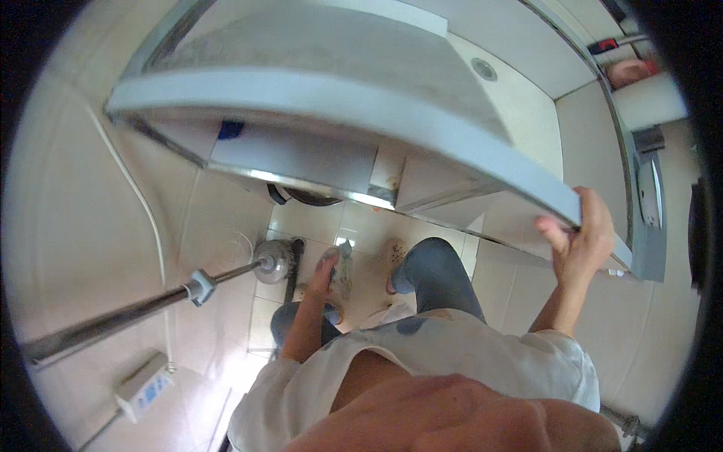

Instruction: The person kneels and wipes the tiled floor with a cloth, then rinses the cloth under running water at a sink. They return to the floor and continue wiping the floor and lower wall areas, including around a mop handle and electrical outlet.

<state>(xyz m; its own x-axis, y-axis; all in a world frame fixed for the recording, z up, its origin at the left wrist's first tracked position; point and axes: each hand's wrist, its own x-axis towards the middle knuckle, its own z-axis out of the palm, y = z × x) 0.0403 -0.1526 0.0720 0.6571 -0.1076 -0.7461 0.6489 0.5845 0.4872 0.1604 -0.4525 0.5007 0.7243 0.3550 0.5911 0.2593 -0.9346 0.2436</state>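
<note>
My right hand [584, 237] grips the right end of a long pale panel edge [350, 101], its fingers over the top and the thumb below. This edge runs curved across the view, above an open recess with pale inner walls. Low down between my legs, my left hand [326, 268] is beside a clear, crumpled-looking object [343, 271], perhaps a plastic bottle or bag. Whether the left fingers hold it is blurred. A small dark blue thing [230, 130] shows inside the recess at the left.
A metal pole [124, 316] with a white clamp slants in from the left, near a round clear piece [274, 261]. A white power strip [146, 387] and cable are at the left wall. A round drain [484, 69] lies beyond the panel. A dark round object [310, 196] is partly under the recess.
</note>
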